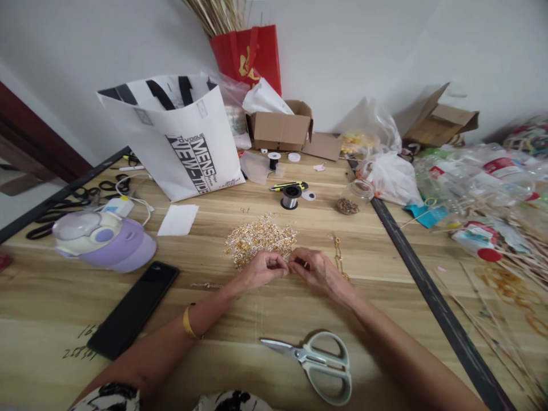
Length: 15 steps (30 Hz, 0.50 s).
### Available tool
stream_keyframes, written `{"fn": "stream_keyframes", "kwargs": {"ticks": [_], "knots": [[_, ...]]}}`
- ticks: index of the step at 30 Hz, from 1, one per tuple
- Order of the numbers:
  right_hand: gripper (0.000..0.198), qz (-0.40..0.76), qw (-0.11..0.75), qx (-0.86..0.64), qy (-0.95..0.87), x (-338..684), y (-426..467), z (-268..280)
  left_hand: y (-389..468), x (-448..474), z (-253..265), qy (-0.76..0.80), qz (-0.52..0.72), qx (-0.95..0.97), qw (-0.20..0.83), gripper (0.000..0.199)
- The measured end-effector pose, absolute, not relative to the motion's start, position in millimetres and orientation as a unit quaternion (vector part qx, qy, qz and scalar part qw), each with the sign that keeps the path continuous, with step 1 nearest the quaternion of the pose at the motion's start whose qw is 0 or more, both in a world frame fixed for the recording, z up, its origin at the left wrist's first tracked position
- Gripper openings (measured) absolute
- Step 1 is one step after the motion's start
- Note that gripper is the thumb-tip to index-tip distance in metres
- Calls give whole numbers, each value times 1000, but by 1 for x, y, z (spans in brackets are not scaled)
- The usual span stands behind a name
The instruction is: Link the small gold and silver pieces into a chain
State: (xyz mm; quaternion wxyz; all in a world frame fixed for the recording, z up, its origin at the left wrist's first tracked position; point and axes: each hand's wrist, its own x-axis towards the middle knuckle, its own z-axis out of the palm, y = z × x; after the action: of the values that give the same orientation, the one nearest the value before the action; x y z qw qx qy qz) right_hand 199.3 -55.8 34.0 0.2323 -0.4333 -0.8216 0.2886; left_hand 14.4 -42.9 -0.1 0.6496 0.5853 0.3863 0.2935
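My left hand (266, 268) and my right hand (315, 269) meet fingertip to fingertip over the table, both in a pinch. What the fingers hold is too small to make out. Just beyond them lies a pile of small gold and silver beaded pieces (257, 237). A gold chain (338, 256) rests to the right of my right hand. Closer to me is a pair of scissors (323, 365) with pale green handles, its blades pointing left. Behind the pile stand a spool of silver wire (291, 197) and a yellow-black utility knife (287, 186).
At left are a black phone (135, 308), a purple-and-white container (105, 240) and a white paper (177, 220). A big white bag (180, 142) and a cardboard box (280, 128) stand behind. A bead jar (349, 204) lies right, with plastic bottles (471, 177) past a dark strip.
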Motion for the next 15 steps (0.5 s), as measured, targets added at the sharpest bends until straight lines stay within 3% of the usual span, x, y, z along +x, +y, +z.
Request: {"fn": "stream_keyframes", "kwargs": {"ticks": [15], "knots": [[13,291,230,-414,-831,196,-60,34,-44,15,2,416,276,569,654,22]]}}
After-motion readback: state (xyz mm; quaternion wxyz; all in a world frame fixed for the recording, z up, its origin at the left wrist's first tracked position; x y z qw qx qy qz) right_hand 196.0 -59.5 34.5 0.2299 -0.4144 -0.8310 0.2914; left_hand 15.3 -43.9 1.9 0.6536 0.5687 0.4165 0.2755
